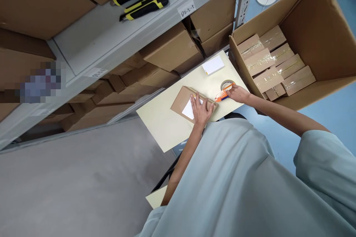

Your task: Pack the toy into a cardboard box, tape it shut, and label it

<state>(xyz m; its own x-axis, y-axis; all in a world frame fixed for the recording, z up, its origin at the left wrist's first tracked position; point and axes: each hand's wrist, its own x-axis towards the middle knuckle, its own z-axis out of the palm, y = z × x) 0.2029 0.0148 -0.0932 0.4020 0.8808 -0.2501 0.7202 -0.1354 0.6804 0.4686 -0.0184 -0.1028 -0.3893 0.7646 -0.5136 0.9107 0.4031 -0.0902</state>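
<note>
On the cream tabletop (157, 113) lies a small brown cardboard box (178, 106) with a white label (188, 110) on its top. My left hand (200, 110) rests on the box and label, its fingers spread. Just right of the box, my right hand (237, 93) is closed around an orange tape dispenser (221, 95), which has a dark blue part along its lower edge. A ring of tape (226, 83) shows beside the orange frame. The dispenser's front end points toward the box's right end, and my fingers hide part of its handle.
A stack of white labels (213, 65) lies at the table's back. To the right stands a large open carton (319, 33) holding several taped small boxes. Metal shelving (91, 33) with cartons runs along the left and back; two black-and-yellow utility knives (144, 5) lie on it.
</note>
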